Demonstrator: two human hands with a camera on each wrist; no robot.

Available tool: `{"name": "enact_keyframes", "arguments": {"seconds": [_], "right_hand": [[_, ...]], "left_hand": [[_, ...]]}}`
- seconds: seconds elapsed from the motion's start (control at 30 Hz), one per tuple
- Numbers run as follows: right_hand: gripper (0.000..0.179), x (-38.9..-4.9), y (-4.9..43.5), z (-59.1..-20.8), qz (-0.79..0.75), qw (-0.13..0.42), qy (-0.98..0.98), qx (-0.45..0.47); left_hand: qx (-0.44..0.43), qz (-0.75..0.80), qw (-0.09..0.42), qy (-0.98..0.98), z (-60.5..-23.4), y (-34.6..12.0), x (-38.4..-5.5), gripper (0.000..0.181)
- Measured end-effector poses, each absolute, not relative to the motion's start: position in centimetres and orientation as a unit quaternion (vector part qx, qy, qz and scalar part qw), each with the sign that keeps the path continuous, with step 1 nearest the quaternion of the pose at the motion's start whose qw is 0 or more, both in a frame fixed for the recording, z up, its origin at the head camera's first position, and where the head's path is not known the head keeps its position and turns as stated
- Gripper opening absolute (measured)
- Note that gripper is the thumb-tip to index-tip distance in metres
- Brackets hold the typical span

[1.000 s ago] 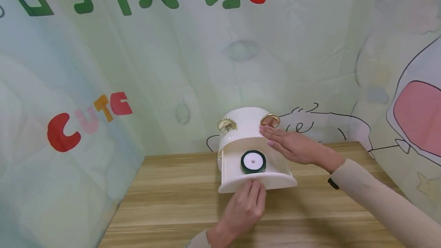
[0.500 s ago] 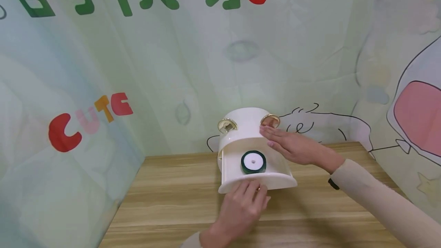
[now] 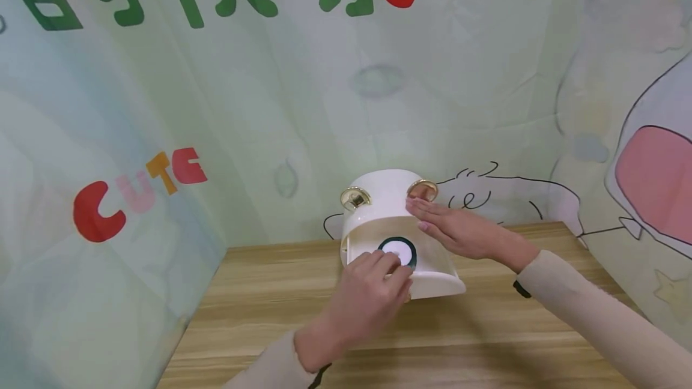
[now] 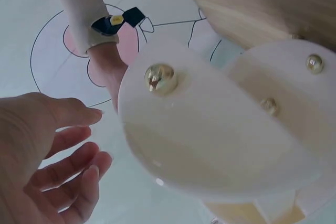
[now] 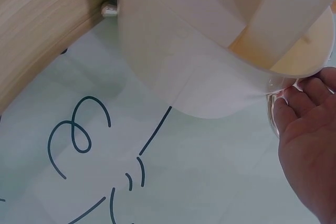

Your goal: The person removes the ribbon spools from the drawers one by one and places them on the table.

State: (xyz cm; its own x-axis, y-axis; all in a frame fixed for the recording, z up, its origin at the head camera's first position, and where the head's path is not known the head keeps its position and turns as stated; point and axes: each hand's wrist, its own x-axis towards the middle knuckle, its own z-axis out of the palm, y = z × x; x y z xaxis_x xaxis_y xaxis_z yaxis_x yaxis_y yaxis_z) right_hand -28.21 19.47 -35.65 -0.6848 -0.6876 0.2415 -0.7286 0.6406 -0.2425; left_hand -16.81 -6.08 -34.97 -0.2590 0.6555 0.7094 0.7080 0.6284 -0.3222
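Note:
A white rounded case [image 3: 388, 197] with two gold ring-shaped ears stands on the table, its drawer [image 3: 439, 286] pulled out. In the drawer sits a spool of dark green ribbon [image 3: 400, 248] with a white core, partly covered by my left hand [image 3: 364, 293]. That hand is over the drawer front, fingers loosely bent near the spool. The left wrist view shows the same hand [image 4: 58, 156] beside the drawer front, off its gold knob [image 4: 161, 79], nothing between thumb and fingers. My right hand [image 3: 459, 230] rests with straight fingers on the case's top, right by the right ear [image 3: 424, 189].
The wood-grain table [image 3: 270, 305] extends around the case. Behind it hangs a pale green printed cloth [image 3: 297, 107], close to the table's back edge. Another gold knob [image 4: 315, 63] shows on the case's lower part.
My left hand has let go of the drawer's knob and moved up over the drawer front toward the ribbon spool. The right hand and the case have stayed in place.

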Motion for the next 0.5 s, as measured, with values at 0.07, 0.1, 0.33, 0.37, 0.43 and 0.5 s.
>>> {"name": "enact_keyframes", "arguments": {"seconds": [0.07,0.1,0.33,0.37,0.43,0.5], "right_hand": [[0.055,-28.3,19.4,-35.6,0.161,0.064,-0.902,0.394],[0.055,-28.3,19.3,-35.6,0.161,0.064,-0.902,0.396],[0.054,-28.2,19.3,-35.4,0.16,0.063,-0.904,0.391],[0.054,-28.2,19.3,-35.5,0.159,0.062,-0.905,0.389],[0.055,-28.1,19.3,-35.5,0.157,0.06,-0.908,0.385],[0.055,-28.0,19.3,-35.5,0.154,0.059,-0.909,0.383]], "left_hand": [[-0.442,-0.029,0.426,-0.789,-34.2,-6.3,-17.2,0.007],[-0.448,-0.029,0.421,-0.788,-34.0,-6.3,-17.5,0.006],[-0.473,-0.041,0.379,-0.795,-32.4,-6.9,-19.9,0.005],[-0.473,-0.041,0.368,-0.799,-32.2,-7.0,-20.3,0.005],[-0.476,-0.04,0.338,-0.811,-31.9,-7.1,-20.9,0.006],[-0.477,-0.04,0.3,-0.825,-31.6,-7.3,-21.5,0.009]]}}
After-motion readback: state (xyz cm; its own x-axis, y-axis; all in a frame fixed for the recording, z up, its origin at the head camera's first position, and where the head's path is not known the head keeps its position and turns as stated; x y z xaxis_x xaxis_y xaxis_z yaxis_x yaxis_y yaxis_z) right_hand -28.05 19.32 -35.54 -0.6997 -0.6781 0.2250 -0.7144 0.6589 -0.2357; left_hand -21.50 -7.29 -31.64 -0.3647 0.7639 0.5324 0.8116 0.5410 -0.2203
